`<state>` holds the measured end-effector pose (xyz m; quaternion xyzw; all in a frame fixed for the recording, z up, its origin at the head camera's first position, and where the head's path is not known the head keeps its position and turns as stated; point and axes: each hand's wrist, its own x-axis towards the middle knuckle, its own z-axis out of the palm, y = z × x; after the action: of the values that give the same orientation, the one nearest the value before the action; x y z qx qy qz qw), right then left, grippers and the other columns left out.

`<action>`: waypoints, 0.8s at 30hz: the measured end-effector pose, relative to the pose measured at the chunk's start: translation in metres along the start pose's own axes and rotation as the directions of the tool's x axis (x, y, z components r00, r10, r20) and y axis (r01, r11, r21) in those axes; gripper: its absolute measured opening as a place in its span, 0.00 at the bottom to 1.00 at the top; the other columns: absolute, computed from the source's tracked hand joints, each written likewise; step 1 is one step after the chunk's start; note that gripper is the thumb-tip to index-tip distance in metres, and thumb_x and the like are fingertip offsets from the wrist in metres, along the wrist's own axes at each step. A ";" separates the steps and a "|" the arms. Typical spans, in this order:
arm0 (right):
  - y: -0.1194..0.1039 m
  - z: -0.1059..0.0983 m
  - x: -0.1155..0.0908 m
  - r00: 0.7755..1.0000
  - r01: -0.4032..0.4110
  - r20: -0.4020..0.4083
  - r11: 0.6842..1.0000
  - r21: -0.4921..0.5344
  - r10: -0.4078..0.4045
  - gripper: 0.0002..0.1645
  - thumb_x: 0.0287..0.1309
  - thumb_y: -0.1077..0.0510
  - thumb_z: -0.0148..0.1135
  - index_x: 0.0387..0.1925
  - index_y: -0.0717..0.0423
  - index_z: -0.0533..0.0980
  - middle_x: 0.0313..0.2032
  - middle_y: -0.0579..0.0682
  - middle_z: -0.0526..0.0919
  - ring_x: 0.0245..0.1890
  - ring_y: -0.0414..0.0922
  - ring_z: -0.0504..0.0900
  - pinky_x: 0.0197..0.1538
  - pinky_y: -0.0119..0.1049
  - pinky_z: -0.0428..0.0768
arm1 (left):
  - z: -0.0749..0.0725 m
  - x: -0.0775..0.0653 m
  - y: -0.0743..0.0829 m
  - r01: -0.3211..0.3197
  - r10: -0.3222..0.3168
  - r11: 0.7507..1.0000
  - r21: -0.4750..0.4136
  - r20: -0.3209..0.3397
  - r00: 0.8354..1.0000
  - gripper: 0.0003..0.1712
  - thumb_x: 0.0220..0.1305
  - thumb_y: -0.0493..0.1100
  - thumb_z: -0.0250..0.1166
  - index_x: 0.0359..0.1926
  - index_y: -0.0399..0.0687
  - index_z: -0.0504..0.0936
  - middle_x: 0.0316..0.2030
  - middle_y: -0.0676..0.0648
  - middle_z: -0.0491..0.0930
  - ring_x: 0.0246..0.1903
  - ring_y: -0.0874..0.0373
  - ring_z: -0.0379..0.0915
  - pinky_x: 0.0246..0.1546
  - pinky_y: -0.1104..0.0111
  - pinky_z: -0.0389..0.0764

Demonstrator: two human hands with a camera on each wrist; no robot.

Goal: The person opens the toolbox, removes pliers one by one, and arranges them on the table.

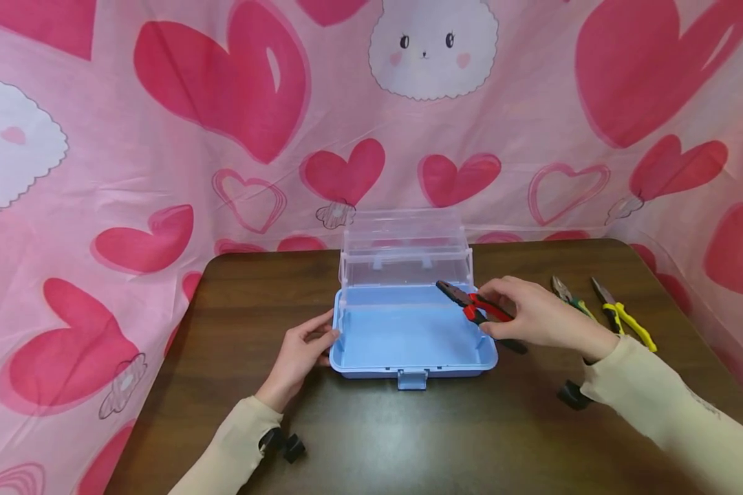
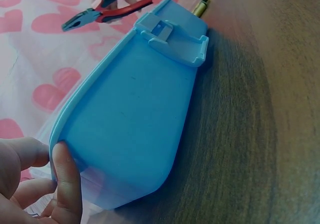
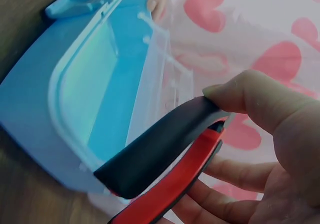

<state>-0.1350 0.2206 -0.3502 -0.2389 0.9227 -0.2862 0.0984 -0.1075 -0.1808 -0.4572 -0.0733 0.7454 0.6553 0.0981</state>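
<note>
A light blue plastic toolbox stands on the table with its clear lid raised at the back. Its inside looks bare, and the front latch hangs down. At the left end, my left hand grips the rim between thumb and fingers. My right hand holds combination pliers with red and black handles over the box's right end, the dark nose pointing left. In the right wrist view, the thumb presses one black-and-red handle and fingers lie along the other.
Two more pliers lie on the brown wooden table to the right: one with green handles, partly behind my right hand, and long-nose pliers with yellow-and-black handles. A pink heart-patterned cloth hangs behind and beside the table.
</note>
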 end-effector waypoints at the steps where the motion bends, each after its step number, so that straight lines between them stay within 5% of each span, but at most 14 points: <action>1: 0.003 -0.001 -0.002 1.000 -0.010 -0.012 1.000 0.004 0.010 0.27 0.55 0.52 0.79 0.52 0.58 0.79 0.39 0.47 0.82 0.36 0.44 0.78 0.36 0.39 0.79 | 0.000 0.000 0.000 0.003 -0.003 1.000 -0.001 0.000 1.000 0.29 0.69 0.40 0.70 0.70 0.51 0.79 0.46 0.40 0.80 0.30 0.53 0.81 0.30 0.68 0.86; 15: 0.062 0.001 -0.018 0.970 -0.239 -0.060 0.970 -0.039 0.236 0.33 0.61 0.47 0.74 0.55 0.69 0.77 0.41 0.56 0.84 0.37 0.49 0.79 0.36 0.41 0.79 | 0.001 -0.001 -0.002 -0.001 0.001 1.000 0.005 0.008 1.000 0.30 0.69 0.42 0.71 0.71 0.53 0.78 0.48 0.39 0.79 0.36 0.50 0.82 0.33 0.65 0.87; 24: 0.093 0.016 -0.015 0.911 -0.413 -0.063 0.905 -0.105 0.408 0.38 0.60 0.40 0.70 0.53 0.71 0.76 0.37 0.59 0.83 0.30 0.50 0.77 0.26 0.41 0.77 | -0.001 0.001 -0.002 0.005 -0.005 1.000 0.020 0.011 1.000 0.30 0.70 0.43 0.71 0.71 0.54 0.78 0.49 0.39 0.79 0.37 0.50 0.80 0.33 0.66 0.87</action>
<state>-0.1524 0.2881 -0.4163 -0.0391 0.9691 -0.2094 0.1240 -0.1076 -0.1817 -0.4588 -0.0708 0.7510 0.6481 0.1046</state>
